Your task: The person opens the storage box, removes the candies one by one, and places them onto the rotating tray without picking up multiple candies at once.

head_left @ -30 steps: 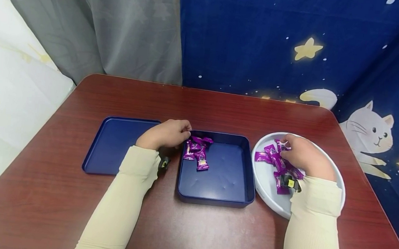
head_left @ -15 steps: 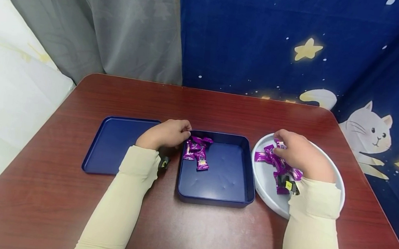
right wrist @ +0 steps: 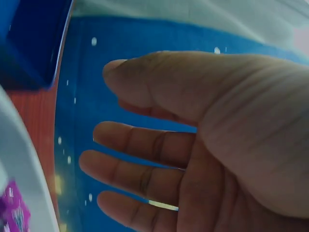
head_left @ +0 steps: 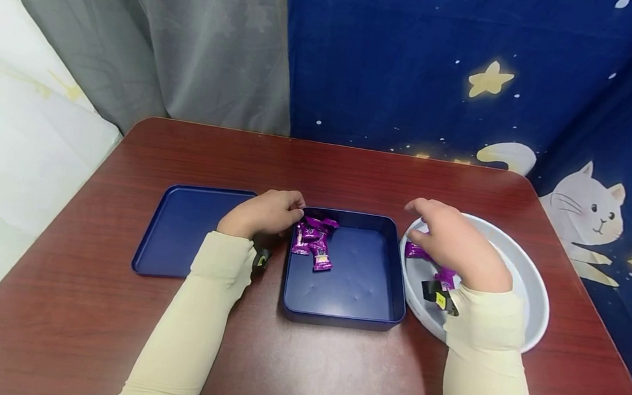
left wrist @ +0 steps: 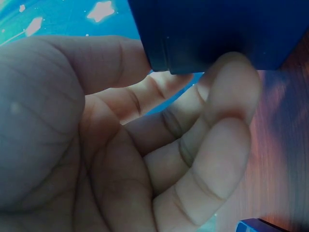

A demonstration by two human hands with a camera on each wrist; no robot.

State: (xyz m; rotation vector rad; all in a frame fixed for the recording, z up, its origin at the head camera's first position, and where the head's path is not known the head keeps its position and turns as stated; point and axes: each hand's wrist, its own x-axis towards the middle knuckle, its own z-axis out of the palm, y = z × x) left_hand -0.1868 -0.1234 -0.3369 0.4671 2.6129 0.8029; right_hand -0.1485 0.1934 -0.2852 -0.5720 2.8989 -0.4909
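My left hand (head_left: pixel 265 212) holds the back left corner of the dark blue box (head_left: pixel 345 291). In the left wrist view, the thumb and curled fingers (left wrist: pixel 231 92) of that hand touch the box's wall (left wrist: pixel 231 34). Several purple-wrapped candies (head_left: pixel 320 253) lie inside at the left. Over the white round plate (head_left: pixel 530 286), near its left rim, hovers my right hand (head_left: pixel 453 241). Its fingers (right wrist: pixel 135 174) are spread and fairly straight, with nothing seen between thumb and fingers. More purple candies (head_left: pixel 445 277) lie on the plate, partly hidden beneath this hand.
A shallow dark blue lid (head_left: pixel 181 231) lies left of the box, partly covered by my left arm. The plate stands close against the box's right side. All stand on a reddish-brown table (head_left: pixel 304 368), with curtains (head_left: pixel 413 63) behind its far edge.
From above the candies on the plate, my right hand has moved left toward the box, its thumb and fingers now apart. My left hand stays at the box corner.
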